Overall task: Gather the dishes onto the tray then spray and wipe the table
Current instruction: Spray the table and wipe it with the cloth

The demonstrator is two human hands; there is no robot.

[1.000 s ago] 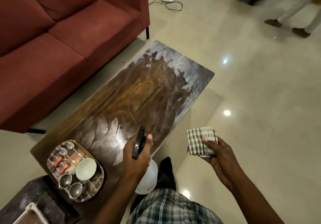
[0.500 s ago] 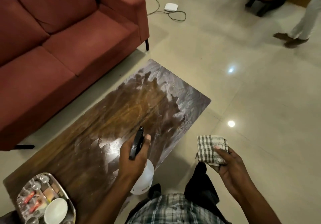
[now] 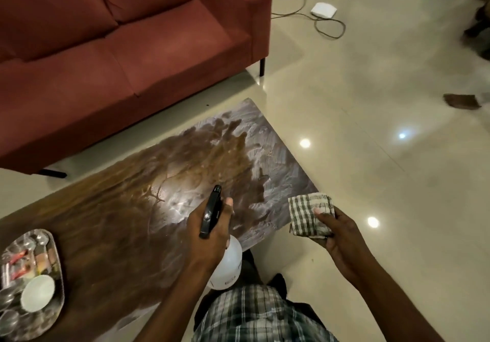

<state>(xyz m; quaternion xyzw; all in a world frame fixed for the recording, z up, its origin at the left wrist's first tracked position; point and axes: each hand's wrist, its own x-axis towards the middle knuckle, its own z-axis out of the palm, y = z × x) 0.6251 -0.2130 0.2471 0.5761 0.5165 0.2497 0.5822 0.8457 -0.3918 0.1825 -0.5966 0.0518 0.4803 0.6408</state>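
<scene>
1. Our left hand [image 3: 209, 225] is wrapped tight round the neck of the white spray bottle [image 3: 228, 267], one finger up by the black trigger head [image 3: 210, 210], nozzle aimed past the fingers at the bench [image 3: 119, 222]; looks like the spraying step.
2. Our right hand [image 3: 336, 233], right of that hand and off the bench edge, pinches the folded checked cloth [image 3: 309, 214] under the thumb, fingers closed on it, probably kept ready to wipe.
3. Far left of our fingers the steel tray [image 3: 57, 256] sits on the bench with the white bowl [image 3: 37, 292] and small steel cups in it, so gathering looks done.
4. Beyond the fingers the bench top shows wet, streaky patches toward its far corner.
5. Past the bench: red sofa [image 3: 132, 50].
</scene>
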